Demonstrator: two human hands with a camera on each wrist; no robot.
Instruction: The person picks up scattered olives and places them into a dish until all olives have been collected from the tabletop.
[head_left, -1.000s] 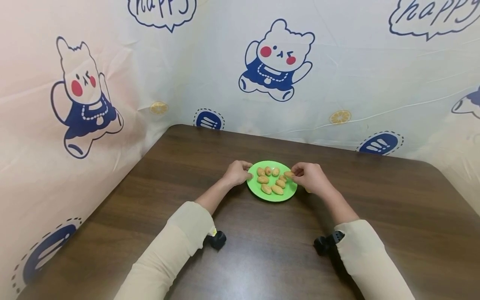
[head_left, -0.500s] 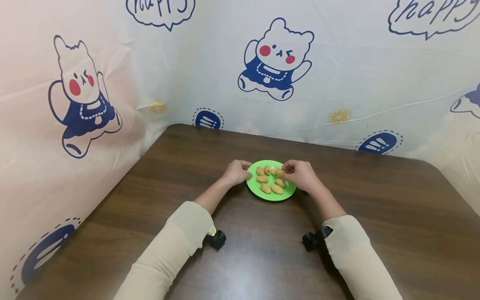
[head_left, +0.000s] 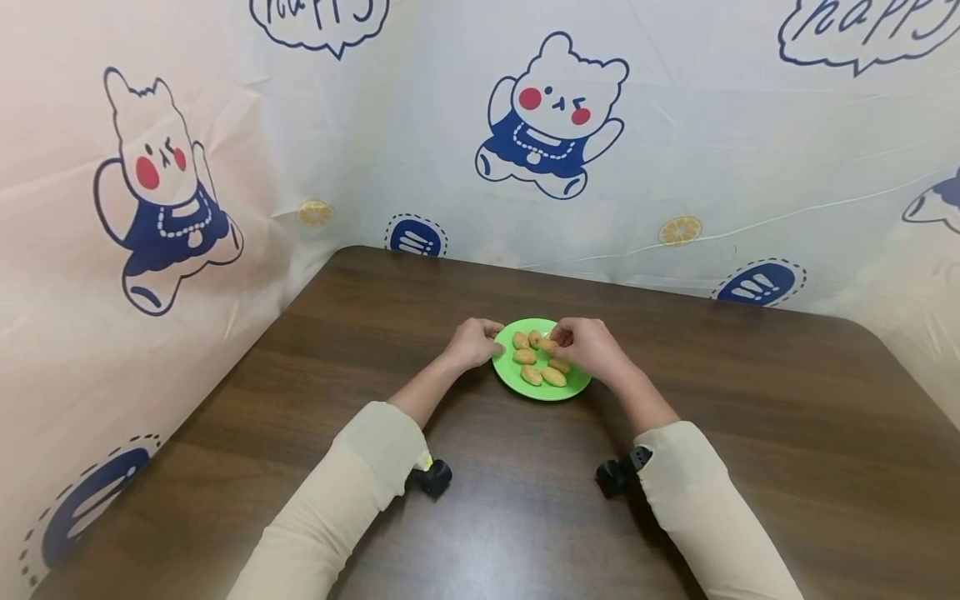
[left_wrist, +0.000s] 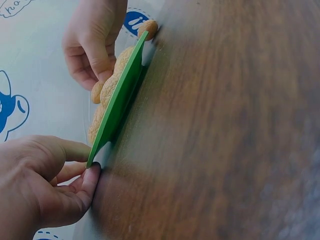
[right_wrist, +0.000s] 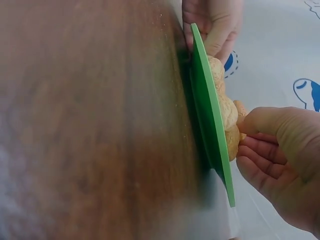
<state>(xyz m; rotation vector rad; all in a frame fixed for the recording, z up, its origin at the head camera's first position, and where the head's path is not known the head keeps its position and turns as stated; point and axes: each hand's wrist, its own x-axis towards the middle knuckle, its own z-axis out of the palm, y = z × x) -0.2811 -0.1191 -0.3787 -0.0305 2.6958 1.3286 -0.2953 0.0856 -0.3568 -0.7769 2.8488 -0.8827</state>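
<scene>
A round green plate [head_left: 543, 395] lies on the table with several tan, rough-surfaced oval nuts [head_left: 553, 377] on it. My left hand [head_left: 472, 344] grips the plate's left rim, one digit on top and others beneath, as the left wrist view shows. Over the plate's back right part, my right hand [head_left: 591, 346] pinches a single nut [left_wrist: 98, 93] between thumb and fingertips. In the right wrist view that nut [right_wrist: 240, 111] is partly covered by the thumb. The right hand hides some of the plate's right side.
Beyond the plate's right edge is another tan nut [left_wrist: 148, 29], hidden in the head view. The brown wooden table [head_left: 480, 533] reaches back to a printed cloth wall [head_left: 420, 108]. Black wrist cameras [head_left: 433, 479] sit at both sleeve cuffs.
My right hand has moved left, carrying the nut from the plate's right edge inward over the plate. My left hand keeps its grip on the rim, and the plate stays put.
</scene>
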